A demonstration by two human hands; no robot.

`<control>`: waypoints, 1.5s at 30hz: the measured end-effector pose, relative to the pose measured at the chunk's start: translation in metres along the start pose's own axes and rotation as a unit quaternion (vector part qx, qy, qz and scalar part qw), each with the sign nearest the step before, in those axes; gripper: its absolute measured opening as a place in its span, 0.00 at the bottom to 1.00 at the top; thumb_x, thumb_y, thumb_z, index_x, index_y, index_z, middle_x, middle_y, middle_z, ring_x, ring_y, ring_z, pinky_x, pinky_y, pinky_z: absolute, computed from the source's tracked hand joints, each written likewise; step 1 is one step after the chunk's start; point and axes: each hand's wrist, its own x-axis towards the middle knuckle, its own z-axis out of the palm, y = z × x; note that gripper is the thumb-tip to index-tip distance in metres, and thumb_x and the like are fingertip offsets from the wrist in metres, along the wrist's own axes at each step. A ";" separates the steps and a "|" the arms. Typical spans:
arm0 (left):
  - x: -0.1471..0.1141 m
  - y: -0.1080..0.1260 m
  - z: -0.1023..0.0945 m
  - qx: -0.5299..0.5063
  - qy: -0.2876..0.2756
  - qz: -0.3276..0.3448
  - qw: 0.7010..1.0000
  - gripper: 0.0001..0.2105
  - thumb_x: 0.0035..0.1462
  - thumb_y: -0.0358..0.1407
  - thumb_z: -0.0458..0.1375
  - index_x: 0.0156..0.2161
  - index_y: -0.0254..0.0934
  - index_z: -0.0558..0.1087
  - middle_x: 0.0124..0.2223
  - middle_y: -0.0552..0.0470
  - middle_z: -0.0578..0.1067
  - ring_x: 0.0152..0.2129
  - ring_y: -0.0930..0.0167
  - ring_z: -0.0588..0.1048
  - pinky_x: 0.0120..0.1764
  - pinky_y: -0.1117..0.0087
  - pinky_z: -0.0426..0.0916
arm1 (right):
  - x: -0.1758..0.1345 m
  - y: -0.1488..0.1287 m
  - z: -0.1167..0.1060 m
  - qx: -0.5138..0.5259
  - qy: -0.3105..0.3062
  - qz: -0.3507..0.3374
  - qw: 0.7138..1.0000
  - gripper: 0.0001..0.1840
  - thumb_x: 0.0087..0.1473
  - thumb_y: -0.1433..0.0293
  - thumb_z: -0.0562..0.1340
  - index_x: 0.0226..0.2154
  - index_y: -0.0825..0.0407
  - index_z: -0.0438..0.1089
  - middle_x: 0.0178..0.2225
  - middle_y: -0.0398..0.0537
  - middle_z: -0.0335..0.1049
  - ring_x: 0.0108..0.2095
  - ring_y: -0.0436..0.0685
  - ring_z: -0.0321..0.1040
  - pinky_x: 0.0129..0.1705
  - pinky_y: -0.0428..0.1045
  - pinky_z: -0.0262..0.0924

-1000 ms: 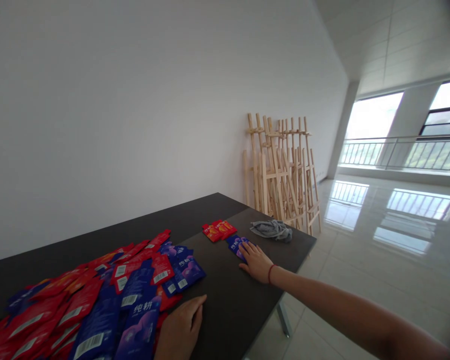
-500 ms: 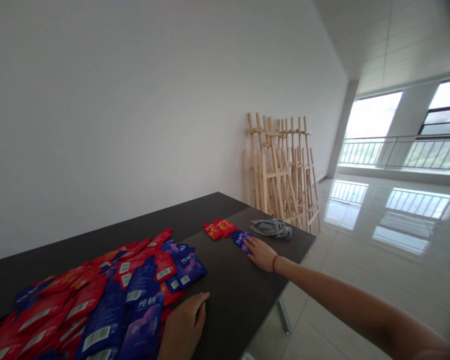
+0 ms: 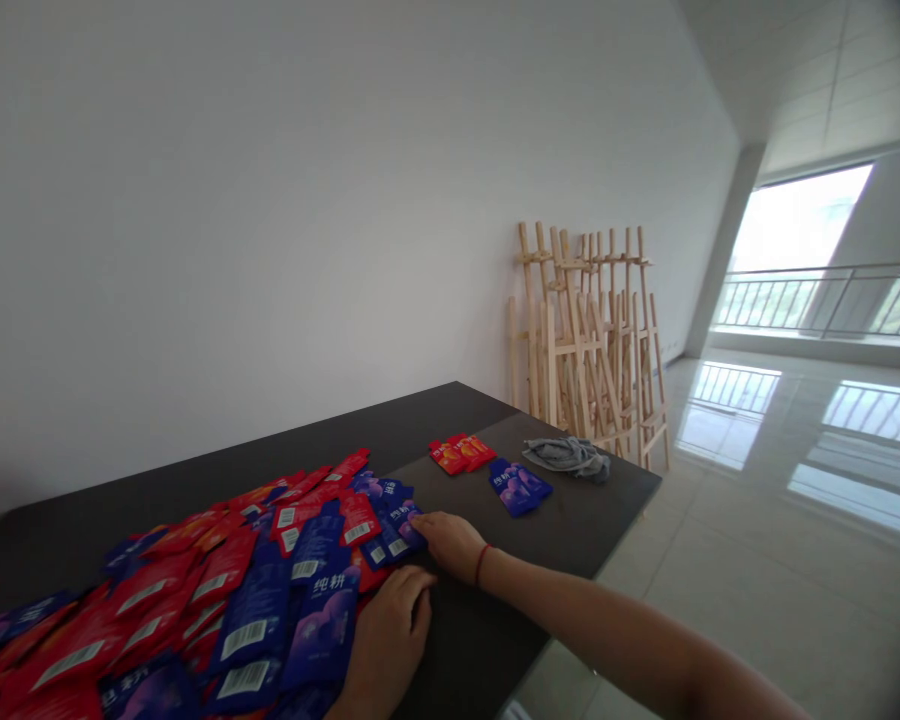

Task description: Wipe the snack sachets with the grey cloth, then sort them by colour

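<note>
My right hand (image 3: 454, 545) reaches to the right edge of the pile, its fingertips closed on a purple pouch (image 3: 403, 518) with white lettering. My left hand (image 3: 391, 635) rests on the table close by, beside another purple pouch (image 3: 321, 625); its fingers are loosely bent, the thumb stands apart, and nothing shows in it. Many red pouches (image 3: 154, 590) and purple ones lie mixed and overlapping in the heap on the left. Farther right, overlapping purple pouches (image 3: 519, 487) lie flat, with a small row of red-orange pouches (image 3: 461, 454) behind them.
A crumpled grey cloth (image 3: 568, 457) lies near the right end of the dark table (image 3: 465, 620). Wooden easels (image 3: 581, 340) lean against the white wall (image 3: 270, 230) beyond it. Glossy floor tiles (image 3: 690, 540) and a railing are at the right.
My right hand has let go of the purple pouches at the right and moved left to the pile. My left hand has stayed near the pile. The view has shifted left.
</note>
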 end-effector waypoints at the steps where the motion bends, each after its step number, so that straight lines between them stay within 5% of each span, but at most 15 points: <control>1: 0.000 0.000 0.001 0.002 0.016 0.005 1.000 0.14 0.60 0.32 0.47 0.45 0.41 0.73 0.47 0.49 0.76 0.45 0.67 0.75 0.48 0.63 0.71 | -0.008 0.004 -0.004 0.010 0.005 -0.003 1.000 0.28 0.53 0.80 0.51 0.56 0.58 0.65 0.56 0.55 0.66 0.56 0.58 0.63 0.59 0.52 0.55; 6: 0.005 -0.004 0.005 0.035 0.116 0.012 0.993 0.19 0.58 0.31 0.49 0.54 0.38 0.68 0.58 0.43 0.69 0.57 0.62 0.66 0.58 0.52 0.62 | -0.065 0.020 -0.026 0.167 0.034 -0.085 0.982 0.33 0.49 0.82 0.48 0.56 0.54 0.66 0.55 0.50 0.68 0.55 0.52 0.64 0.60 0.50 0.55; 12: 0.008 -0.001 -0.001 -0.008 -0.039 -0.009 0.999 0.15 0.61 0.35 0.49 0.48 0.46 0.74 0.47 0.52 0.79 0.45 0.65 0.76 0.59 0.52 0.58 | -0.106 0.020 -0.054 0.308 -0.025 -0.081 0.948 0.32 0.50 0.81 0.48 0.56 0.52 0.66 0.55 0.48 0.68 0.56 0.54 0.63 0.61 0.53 0.53; 17: 0.009 0.009 -0.010 -0.085 -0.068 -0.101 0.989 0.16 0.62 0.42 0.47 0.44 0.44 0.77 0.39 0.51 0.80 0.37 0.65 0.77 0.41 0.66 0.69 | -0.104 0.011 -0.063 0.324 -0.016 0.004 0.946 0.25 0.54 0.65 0.61 0.54 0.52 0.67 0.48 0.52 0.73 0.46 0.60 0.70 0.51 0.53 0.63; 21: 0.009 0.012 -0.008 -0.138 -0.091 -0.124 0.978 0.19 0.61 0.46 0.47 0.36 0.39 0.77 0.30 0.52 0.78 0.29 0.67 0.76 0.32 0.70 0.67 | -0.090 0.021 -0.051 0.465 -0.080 0.141 0.870 0.20 0.52 0.55 0.62 0.36 0.56 0.74 0.31 0.49 0.74 0.30 0.55 0.71 0.29 0.48 0.67; 23: 0.009 0.010 -0.004 -0.172 -0.101 -0.132 0.971 0.20 0.60 0.48 0.48 0.34 0.38 0.77 0.28 0.53 0.77 0.27 0.67 0.75 0.30 0.71 0.66 | -0.084 0.028 -0.047 0.529 -0.117 0.174 0.823 0.23 0.46 0.53 0.66 0.33 0.57 0.73 0.29 0.48 0.73 0.29 0.54 0.71 0.27 0.46 0.66; 26: 0.009 0.006 -0.003 -0.197 -0.113 -0.136 0.964 0.20 0.59 0.49 0.49 0.37 0.39 0.78 0.29 0.53 0.78 0.27 0.67 0.75 0.30 0.71 0.67 | -0.081 0.034 -0.044 0.566 -0.134 0.176 0.794 0.24 0.38 0.56 0.71 0.34 0.57 0.74 0.31 0.47 0.74 0.32 0.53 0.71 0.31 0.46 0.67; 29: 0.009 0.004 -0.005 -0.183 -0.104 -0.122 0.970 0.18 0.60 0.47 0.49 0.42 0.42 0.77 0.34 0.53 0.80 0.32 0.67 0.77 0.36 0.70 0.69 | -0.081 0.033 -0.041 0.550 -0.133 0.157 0.809 0.21 0.39 0.61 0.71 0.37 0.56 0.75 0.32 0.45 0.74 0.33 0.54 0.72 0.34 0.47 0.68; 34: 0.009 0.003 -0.004 -0.125 -0.063 -0.100 0.985 0.19 0.52 0.37 0.56 0.51 0.45 0.73 0.41 0.53 0.79 0.38 0.66 0.77 0.43 0.67 0.70 | -0.086 0.032 -0.046 0.450 -0.063 0.079 0.887 0.15 0.52 0.62 0.63 0.38 0.55 0.77 0.34 0.48 0.77 0.37 0.58 0.73 0.43 0.53 0.68; 40: 0.009 -0.005 -0.001 -0.083 -0.084 -0.031 0.993 0.21 0.51 0.29 0.48 0.45 0.46 0.77 0.36 0.51 0.79 0.35 0.68 0.77 0.39 0.68 0.71 | -0.097 0.014 -0.067 0.333 -0.045 -0.077 0.939 0.21 0.54 0.61 0.63 0.49 0.50 0.73 0.48 0.50 0.73 0.49 0.59 0.70 0.53 0.51 0.62; 45: 0.012 -0.019 0.008 -0.093 -0.022 -0.066 0.993 0.24 0.50 0.29 0.44 0.49 0.41 0.75 0.47 0.49 0.78 0.47 0.66 0.76 0.54 0.58 0.67 | -0.092 0.020 -0.064 0.174 -0.023 -0.142 0.974 0.20 0.60 0.69 0.56 0.54 0.47 0.69 0.54 0.49 0.70 0.53 0.54 0.67 0.55 0.48 0.60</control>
